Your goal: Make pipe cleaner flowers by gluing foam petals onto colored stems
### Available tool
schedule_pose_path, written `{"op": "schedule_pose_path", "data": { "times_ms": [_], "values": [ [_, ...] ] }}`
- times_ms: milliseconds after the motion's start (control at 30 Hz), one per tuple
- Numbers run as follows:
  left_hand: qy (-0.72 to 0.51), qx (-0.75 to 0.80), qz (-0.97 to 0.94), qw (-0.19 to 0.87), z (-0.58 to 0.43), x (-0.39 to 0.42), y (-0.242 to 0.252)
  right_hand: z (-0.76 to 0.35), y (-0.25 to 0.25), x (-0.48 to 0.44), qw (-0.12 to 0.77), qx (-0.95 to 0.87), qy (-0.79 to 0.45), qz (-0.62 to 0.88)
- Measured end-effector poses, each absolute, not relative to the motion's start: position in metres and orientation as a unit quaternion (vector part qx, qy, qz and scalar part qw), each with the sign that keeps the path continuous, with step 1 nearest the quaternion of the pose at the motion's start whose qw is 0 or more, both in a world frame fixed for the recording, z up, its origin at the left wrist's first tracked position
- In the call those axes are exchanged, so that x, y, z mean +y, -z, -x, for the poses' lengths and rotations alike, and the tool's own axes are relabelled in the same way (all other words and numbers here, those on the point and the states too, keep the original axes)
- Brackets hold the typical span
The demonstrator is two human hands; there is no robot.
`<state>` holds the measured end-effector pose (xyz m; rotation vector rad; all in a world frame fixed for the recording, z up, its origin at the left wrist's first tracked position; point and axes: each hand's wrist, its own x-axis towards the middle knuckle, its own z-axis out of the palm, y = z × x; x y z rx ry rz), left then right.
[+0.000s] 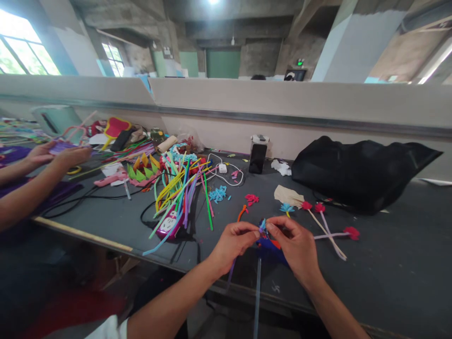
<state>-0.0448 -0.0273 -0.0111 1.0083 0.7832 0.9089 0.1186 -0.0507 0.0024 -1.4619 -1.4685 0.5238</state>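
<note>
My left hand and my right hand meet over the near edge of the dark table. Both are closed in a pinch on a small purple and blue pipe-cleaner piece. A pale stem hangs down from under the hands past the table edge. A blue and red bit lies beneath my right hand. Finished pipe-cleaner flowers with red heads lie just to the right.
A heap of coloured pipe cleaners lies left of centre, with a white charger and black phone behind. A black bag sits at the right. Another person's hands work at the far left.
</note>
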Motion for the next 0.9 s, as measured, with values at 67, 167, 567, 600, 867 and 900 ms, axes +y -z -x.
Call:
{"op": "schedule_pose_path", "data": {
  "times_ms": [67, 167, 567, 600, 867, 900],
  "values": [
    [-0.409, 0.354, -0.455, 0.707, 0.045, -0.027, 0.011, -0.119, -0.004, -0.051, 0.484, -0.609, -0.206, 0.593],
    [-0.415, 0.346, -0.449, 0.712, 0.045, -0.027, 0.012, -0.120, -0.006, -0.052, 0.497, -0.608, -0.186, 0.591],
    [-0.450, 0.298, -0.415, 0.732, 0.048, -0.023, 0.016, -0.131, -0.003, -0.048, 0.457, -0.627, -0.170, 0.608],
    [-0.453, 0.292, -0.411, 0.736, 0.049, -0.022, 0.016, -0.133, -0.002, -0.048, 0.438, -0.639, -0.165, 0.610],
    [-0.497, 0.252, -0.366, 0.745, 0.059, -0.017, 0.010, -0.144, 0.027, -0.058, 0.220, -0.700, -0.126, 0.667],
    [-0.502, 0.251, -0.361, 0.745, 0.059, -0.016, 0.010, -0.145, 0.030, -0.060, 0.212, -0.709, -0.129, 0.660]
  ]
}}
